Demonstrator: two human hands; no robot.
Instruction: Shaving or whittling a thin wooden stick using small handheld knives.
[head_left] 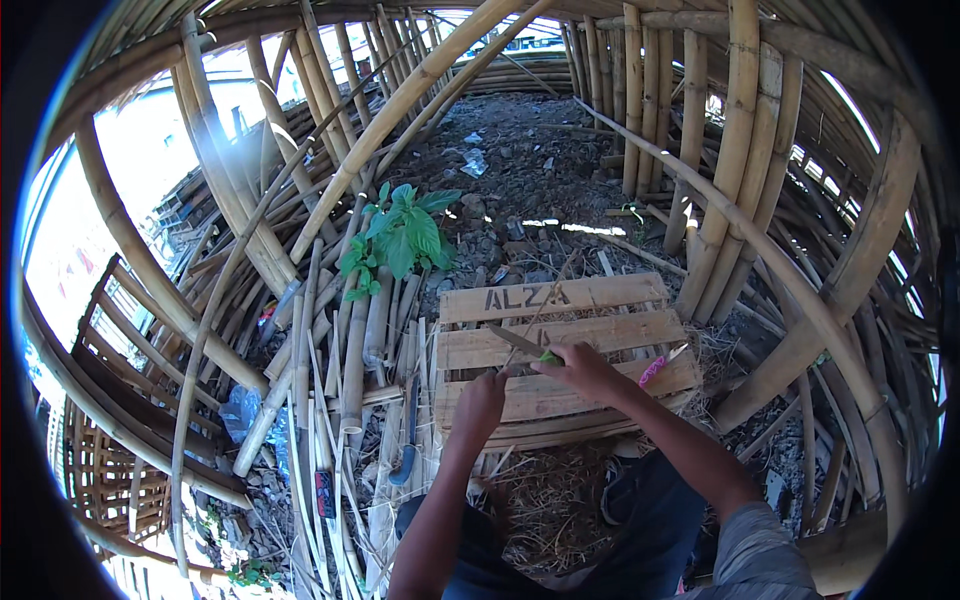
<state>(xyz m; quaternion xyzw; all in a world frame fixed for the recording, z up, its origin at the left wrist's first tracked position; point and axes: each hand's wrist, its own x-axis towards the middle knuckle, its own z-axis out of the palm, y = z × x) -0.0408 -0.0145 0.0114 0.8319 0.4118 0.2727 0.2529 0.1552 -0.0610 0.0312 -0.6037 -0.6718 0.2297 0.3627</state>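
Observation:
Over a slatted wooden crate, my right hand grips a knife by its green handle. Its blade points to the upper left, above the crate's slats. My left hand is closed just left of the handle, pinching a thin bamboo strip that runs up and to the right behind the blade. Whether the blade touches the strip I cannot tell. On the crate's right side lies a small pink-patterned object with a pale tip. Left of the crate, a long blade with a blue handle rests on the bamboo pieces.
Cut bamboo poles and strips are piled at my left, beside a leafy green plant. Bamboo posts and slanting poles frame both sides. Dry shavings cover the ground between my legs. A woven basket stands far left.

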